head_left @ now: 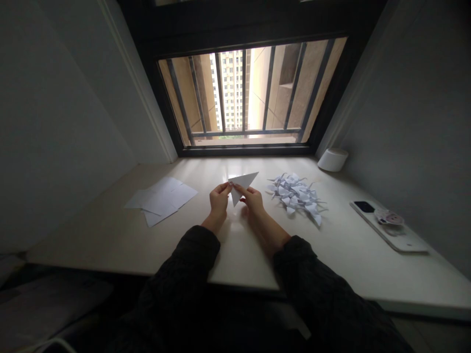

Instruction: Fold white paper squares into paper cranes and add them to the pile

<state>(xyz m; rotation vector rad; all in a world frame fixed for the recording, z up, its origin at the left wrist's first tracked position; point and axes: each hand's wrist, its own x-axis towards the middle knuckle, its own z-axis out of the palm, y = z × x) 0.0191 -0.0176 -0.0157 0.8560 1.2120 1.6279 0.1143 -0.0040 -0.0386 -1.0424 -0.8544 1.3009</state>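
Observation:
A white sheet of paper folded into a triangle point(243, 181) is held between my two hands, just above the sill's surface. My left hand point(220, 196) pinches its left corner between thumb and fingers. With the thumb on its face and the fingers behind, my right hand point(252, 198) grips the lower middle of the same paper. One point of the triangle reaches up to the right, another points down between the hands. To the right of my hands lies a heap of folded white paper cranes point(294, 192). Loose white paper sheets point(165, 196) lie overlapping on the left.
All of this rests on a pale window sill point(235, 255) with a front edge close to me. A phone point(390, 228) with a cartoon grip lies at the right. A white cylindrical object point(333, 160) sits in the back right corner, by the barred window point(243, 93).

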